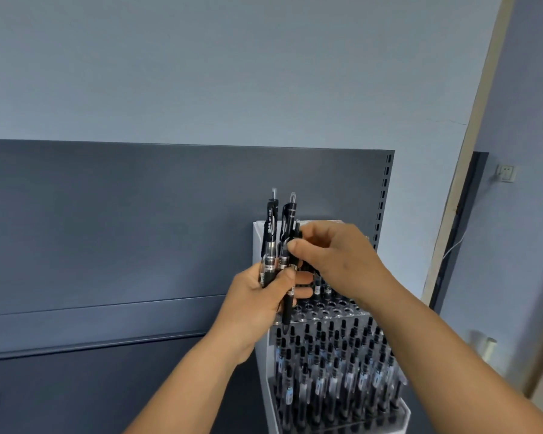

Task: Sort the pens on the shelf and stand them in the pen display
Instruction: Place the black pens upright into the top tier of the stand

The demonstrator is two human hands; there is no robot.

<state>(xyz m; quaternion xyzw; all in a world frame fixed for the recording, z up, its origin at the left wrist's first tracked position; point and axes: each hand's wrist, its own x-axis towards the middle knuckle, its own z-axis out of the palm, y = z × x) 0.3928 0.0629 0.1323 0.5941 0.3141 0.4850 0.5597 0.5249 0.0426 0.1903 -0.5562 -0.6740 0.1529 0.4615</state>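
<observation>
The left hand (257, 296) grips a bundle of pens (275, 242) standing upright, long axes toward 12 o'clock, while the right hand (336, 258), nearer the pen display (342, 311), pinches one pen with its fingers (295, 245); empty holes lie at 5 o'clock.

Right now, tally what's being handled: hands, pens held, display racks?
hands: 2, left and right
pens held in the left hand: 3, with the right hand pinching one
display rack: 1
Total: 6
</observation>
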